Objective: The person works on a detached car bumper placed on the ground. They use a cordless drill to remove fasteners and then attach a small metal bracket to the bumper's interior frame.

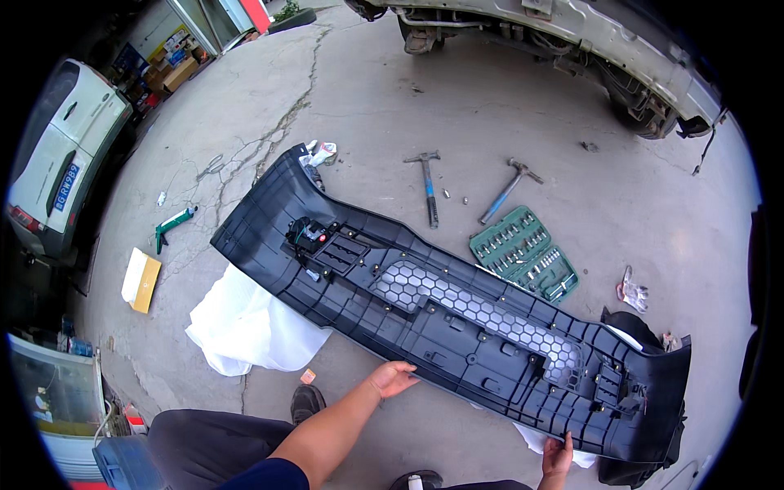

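"Bumper point(445, 339) first: where does it lie?"

"Slantwise across the middle, inner side up, from far left down to near right, with its honeycomb mesh point(482, 318) running along the centre."

"And the hands?"

"Both grasp its near edge. The left hand point(394, 380) holds it around mid-length, and the right hand point(558, 459) has its fingers on that edge farther right, toward the curled right end. They're well apart."

"What crowds the far edge?"

"A green socket case point(531, 260), opened flat just beside it, right of centre; I can't tell if they touch. Beyond, two hammers point(429, 186) lie near each other."

"Room to move that way?"

"Concrete floor point(351, 106) stretches past the hammers to the raised vehicle point(604, 41) at far right."

"Left side?"

"A white sheet point(253, 327) spreads from under the near edge. Farther left, a yellow-and-white box point(143, 280) and a green caulking gun point(171, 222) lie well apart from the bumper's left end, with floor between."

"Right end?"

"Tighter: black cloth point(633, 327) bunches against its far side, and a glove point(631, 292) lies just past that."
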Demonstrator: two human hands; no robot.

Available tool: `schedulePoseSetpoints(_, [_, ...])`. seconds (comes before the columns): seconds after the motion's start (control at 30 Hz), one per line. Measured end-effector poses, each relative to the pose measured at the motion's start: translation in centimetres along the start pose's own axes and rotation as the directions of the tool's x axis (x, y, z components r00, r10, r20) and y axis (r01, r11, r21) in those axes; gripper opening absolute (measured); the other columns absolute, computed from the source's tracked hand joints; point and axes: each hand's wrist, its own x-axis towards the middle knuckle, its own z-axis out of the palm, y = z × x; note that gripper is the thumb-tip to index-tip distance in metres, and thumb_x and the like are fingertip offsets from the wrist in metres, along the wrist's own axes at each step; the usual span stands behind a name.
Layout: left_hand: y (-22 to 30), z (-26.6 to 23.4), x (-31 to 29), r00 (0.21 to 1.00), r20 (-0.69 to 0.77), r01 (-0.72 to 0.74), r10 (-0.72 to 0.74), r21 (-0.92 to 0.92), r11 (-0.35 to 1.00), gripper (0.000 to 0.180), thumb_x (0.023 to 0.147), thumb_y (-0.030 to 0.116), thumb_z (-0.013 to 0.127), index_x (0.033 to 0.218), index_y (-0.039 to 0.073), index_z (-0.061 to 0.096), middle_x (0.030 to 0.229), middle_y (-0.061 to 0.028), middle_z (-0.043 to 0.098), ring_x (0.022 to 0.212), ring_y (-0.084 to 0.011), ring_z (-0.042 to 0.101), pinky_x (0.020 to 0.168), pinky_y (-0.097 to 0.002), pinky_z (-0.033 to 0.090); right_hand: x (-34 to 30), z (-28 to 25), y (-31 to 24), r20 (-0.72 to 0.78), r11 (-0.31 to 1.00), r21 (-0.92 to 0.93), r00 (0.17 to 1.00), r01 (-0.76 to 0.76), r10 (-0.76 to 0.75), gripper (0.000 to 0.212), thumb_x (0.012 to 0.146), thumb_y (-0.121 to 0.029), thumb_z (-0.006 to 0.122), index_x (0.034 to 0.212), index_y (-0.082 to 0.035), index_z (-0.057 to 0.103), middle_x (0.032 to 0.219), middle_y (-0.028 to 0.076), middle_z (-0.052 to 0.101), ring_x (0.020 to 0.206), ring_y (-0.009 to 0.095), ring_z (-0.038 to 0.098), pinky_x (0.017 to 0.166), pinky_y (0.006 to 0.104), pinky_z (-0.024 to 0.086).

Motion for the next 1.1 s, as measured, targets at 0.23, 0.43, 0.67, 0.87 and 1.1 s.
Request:
schedulePoseSetpoints(0.23, [0.3,-1.1,0.6,0.998,-0.043,0.052,-0.05,0.046,0.998,0.036,0.1,0.012,0.07,0.133,-0.002,0.065,0.139,-0.0144,0.069,0.134,-0.0282,0.063,0.124,-0.0471,0.045,1.3,2.0,-1.6,0.047,0.998,0.004,0.997,-0.058,0.057,0.028,0.106,-0.039,0.069,0.114,-0.012,0.072,0.1,0.006,0.08,0.08,0.022,0.076,0.069,0.0326,0.064])
schedulePoseSetpoints(0.43, [2.0,1.8,-4.0,0.976,-0.209,0.088,-0.052,0.168,0.982,0.029,0.105,0.015,0.07,0.128,-0.002,0.065,0.14,-0.0135,0.066,0.133,-0.0319,0.065,0.12,-0.0468,0.052,-1.4,1.3,-1.0,-0.074,0.993,-0.002,0.99,-0.119,0.118,0.042,0.111,-0.032,0.057,0.141,-0.004,0.064,0.14,0.015,0.07,0.128,0.033,0.064,0.107,0.0523,0.052])
schedulePoseSetpoints(0.67, [1.3,4.2,-7.7,0.955,-0.291,0.154,-0.051,0.345,0.926,0.036,0.11,0.024,0.062,0.141,0.006,0.058,0.145,-0.0154,0.066,0.134,-0.0348,0.067,0.106,-0.0514,0.061,-3.9,2.7,-2.5,-0.108,0.987,-0.095,0.987,-0.129,0.118,0.057,0.109,-0.045,0.058,0.15,-0.005,0.058,0.152,0.017,0.062,0.139,0.03,0.057,0.119,0.0537,0.04])
schedulePoseSetpoints(0.87, [6.3,7.5,-13.6,0.956,-0.294,0.294,0.005,0.954,-0.066,0.029,0.1,0.027,0.065,0.123,0.01,0.069,0.122,-0.0171,0.076,0.121,-0.0282,0.073,0.084,-0.0456,0.063,-8.5,8.0,-1.8,0.02,0.92,-0.286,0.958,-0.268,0.286,0.061,0.112,-0.047,0.053,0.157,-0.005,0.054,0.159,0.013,0.058,0.145,0.027,0.053,0.124,0.0458,0.039])
schedulePoseSetpoints(1.1, [23.4,16.7,-32.4,0.968,0.001,0.172,0.252,0.726,-0.666,0.028,0.093,0.028,0.067,0.112,0.008,0.074,0.107,-0.018,0.078,0.103,-0.0395,0.074,0.09,-0.0489,0.057,-10.3,14.0,1.0,0.353,0.711,-0.703,0.86,-0.016,0.369,0.048,0.112,-0.038,0.056,0.142,-0.002,0.061,0.134,0.013,0.068,0.12,0.026,0.064,0.099,0.0365,0.053])
